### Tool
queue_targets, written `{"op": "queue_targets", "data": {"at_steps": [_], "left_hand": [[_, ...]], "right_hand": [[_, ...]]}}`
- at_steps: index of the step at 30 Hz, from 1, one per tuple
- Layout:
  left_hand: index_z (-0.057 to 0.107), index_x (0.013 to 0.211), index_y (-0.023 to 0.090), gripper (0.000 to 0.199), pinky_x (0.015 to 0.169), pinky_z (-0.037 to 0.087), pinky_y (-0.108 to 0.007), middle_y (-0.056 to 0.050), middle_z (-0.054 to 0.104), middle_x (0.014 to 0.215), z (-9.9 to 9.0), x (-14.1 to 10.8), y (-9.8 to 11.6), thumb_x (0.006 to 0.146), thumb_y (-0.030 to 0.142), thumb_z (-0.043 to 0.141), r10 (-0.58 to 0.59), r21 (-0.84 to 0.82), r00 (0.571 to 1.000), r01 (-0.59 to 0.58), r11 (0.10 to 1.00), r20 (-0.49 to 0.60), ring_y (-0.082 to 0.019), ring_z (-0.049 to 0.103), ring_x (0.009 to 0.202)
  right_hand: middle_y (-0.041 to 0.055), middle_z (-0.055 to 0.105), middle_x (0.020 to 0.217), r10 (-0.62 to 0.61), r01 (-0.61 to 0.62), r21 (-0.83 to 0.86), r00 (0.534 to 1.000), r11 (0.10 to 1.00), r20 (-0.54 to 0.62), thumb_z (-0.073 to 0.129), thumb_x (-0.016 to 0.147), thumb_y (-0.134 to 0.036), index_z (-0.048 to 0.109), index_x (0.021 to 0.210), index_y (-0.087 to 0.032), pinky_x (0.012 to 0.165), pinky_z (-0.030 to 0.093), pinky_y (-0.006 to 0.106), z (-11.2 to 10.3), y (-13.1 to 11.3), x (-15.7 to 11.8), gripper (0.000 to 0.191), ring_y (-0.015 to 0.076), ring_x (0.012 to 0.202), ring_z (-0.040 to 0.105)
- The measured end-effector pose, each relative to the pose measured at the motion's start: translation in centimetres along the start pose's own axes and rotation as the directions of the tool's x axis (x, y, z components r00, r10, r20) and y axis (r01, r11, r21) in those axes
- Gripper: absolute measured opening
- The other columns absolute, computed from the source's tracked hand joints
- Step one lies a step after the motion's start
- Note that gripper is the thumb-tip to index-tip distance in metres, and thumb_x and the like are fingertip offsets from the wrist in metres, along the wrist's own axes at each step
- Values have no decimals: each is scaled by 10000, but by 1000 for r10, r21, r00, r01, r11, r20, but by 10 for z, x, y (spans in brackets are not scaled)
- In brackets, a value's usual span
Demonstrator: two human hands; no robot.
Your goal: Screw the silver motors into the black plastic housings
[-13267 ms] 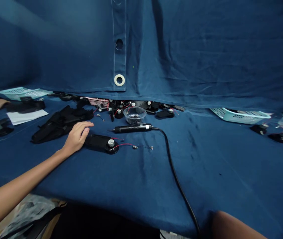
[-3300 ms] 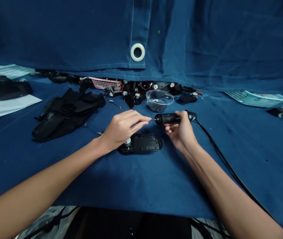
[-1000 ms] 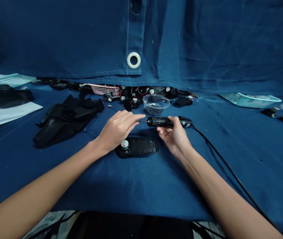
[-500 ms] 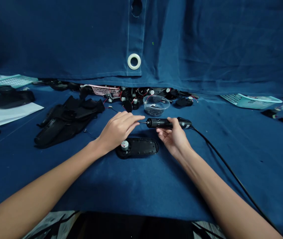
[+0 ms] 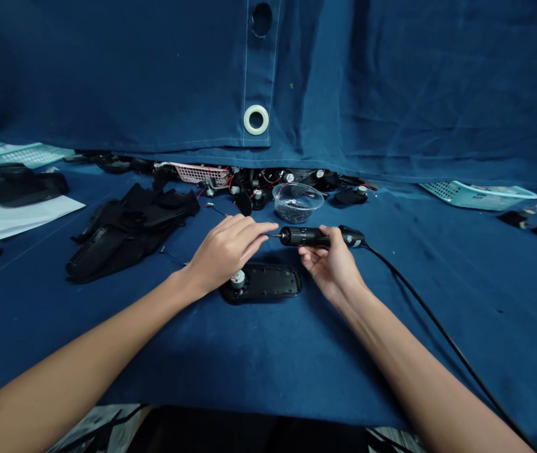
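My right hand (image 5: 330, 267) grips a black electric screwdriver (image 5: 313, 237) from below, its thin bit pointing left. My left hand (image 5: 227, 250) hovers just above the motor end of a black oval plastic housing (image 5: 268, 283), with its fingertips close to the bit tip. Anything tiny between those fingers is too small to see. A small round motor (image 5: 237, 280) with a silver top sits at the housing's left end, partly under my left hand. The screwdriver's black cable (image 5: 419, 302) runs off to the lower right.
A clear bowl of small black screws (image 5: 296, 202) stands just beyond the screwdriver. Black housings and wired parts lie along the back, near a pink basket (image 5: 197, 174). Black cloth-like pieces (image 5: 126, 233) lie left, on blue cloth. A teal basket (image 5: 478, 196) sits right.
Since the earlier frames, the screwdriver has gone from the table into my right hand, and the housing has turned around. In the last second, the hands barely moved and the view dipped slightly.
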State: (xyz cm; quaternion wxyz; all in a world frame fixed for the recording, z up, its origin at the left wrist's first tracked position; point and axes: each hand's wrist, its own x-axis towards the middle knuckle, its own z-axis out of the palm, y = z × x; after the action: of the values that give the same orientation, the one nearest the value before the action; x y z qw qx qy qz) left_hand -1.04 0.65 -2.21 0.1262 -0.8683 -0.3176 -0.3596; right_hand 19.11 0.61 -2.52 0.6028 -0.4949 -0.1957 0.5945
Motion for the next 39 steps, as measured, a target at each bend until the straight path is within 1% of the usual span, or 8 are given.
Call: {"op": "queue_targets", "data": {"at_steps": [8, 10, 12, 15, 18, 22, 30, 39], "left_hand": [[553, 1231, 180, 289, 839, 437, -331, -49, 673, 962, 2, 0, 0, 963, 244, 467, -23, -38, 1000, 22, 999, -14, -162, 578, 859], [526, 1251, 183, 324, 863, 427, -341, -41, 669, 969, 0, 0, 3, 946, 290, 508, -77, -91, 997, 76, 993, -4, -164, 582, 882], [507, 1244, 189, 360, 902, 409, -368, -34, 659, 992, -4, 2, 6, 916, 330, 551, -169, -141, 986, 169, 975, 10, -177, 579, 934], [527, 1123, 193, 289, 915, 395, -402, -37, 637, 1011, -9, 3, 10, 862, 303, 583, -276, -151, 961, 272, 950, -6, -207, 560, 978], [532, 998, 191, 169, 895, 398, -404, -36, 619, 953, -10, 3, 10, 839, 240, 561, -261, -106, 964, 256, 961, -40, -208, 548, 926], [531, 952, 189, 92, 902, 396, -393, -27, 616, 911, -8, 3, 9, 871, 232, 530, -222, -90, 973, 216, 972, -61, -191, 541, 891], [524, 954, 185, 98, 900, 394, -387, -25, 608, 890, -7, 3, 9, 866, 228, 536, -203, -53, 978, 200, 978, -44, -186, 553, 875], [528, 909, 179, 43, 874, 404, -367, -18, 610, 839, -5, 4, 9, 884, 212, 517, -171, -21, 982, 170, 985, -76, -166, 556, 811]], "right_hand": [[80, 609, 608, -7, 7, 15, 1000, 1000, 19, 547, 813, -342, 545, 794, -120, 441, 477, 162, 1, -1, -2, 223, 101, 484, 564], [73, 605, 608, -9, 9, 20, 1000, 1000, 23, 550, 812, -344, 540, 793, -122, 439, 473, 160, 1, -1, -3, 223, 99, 482, 561], [62, 593, 595, -9, 9, 21, 1000, 1000, 13, 557, 808, -344, 537, 792, -125, 438, 470, 158, 1, -1, -4, 220, 99, 485, 560], [53, 583, 588, -6, 6, 24, 1000, 1000, -6, 564, 802, -351, 540, 795, -125, 446, 476, 158, 1, -2, -4, 228, 95, 485, 554], [55, 588, 597, 0, 0, 23, 1000, 1000, -2, 560, 805, -361, 543, 795, -126, 457, 486, 163, 1, -2, -3, 236, 92, 484, 548], [60, 594, 605, -7, 7, 23, 1000, 1000, 10, 561, 807, -353, 539, 789, -127, 449, 478, 162, 2, -2, -2, 227, 92, 483, 547], [49, 586, 586, -11, 11, 34, 1000, 999, -2, 545, 812, -355, 540, 796, -135, 457, 477, 161, 2, -2, -5, 220, 93, 488, 551], [55, 591, 607, -16, 15, 49, 1000, 999, 17, 562, 805, -341, 535, 792, -133, 446, 470, 158, 0, 0, -3, 210, 94, 496, 559]]}}
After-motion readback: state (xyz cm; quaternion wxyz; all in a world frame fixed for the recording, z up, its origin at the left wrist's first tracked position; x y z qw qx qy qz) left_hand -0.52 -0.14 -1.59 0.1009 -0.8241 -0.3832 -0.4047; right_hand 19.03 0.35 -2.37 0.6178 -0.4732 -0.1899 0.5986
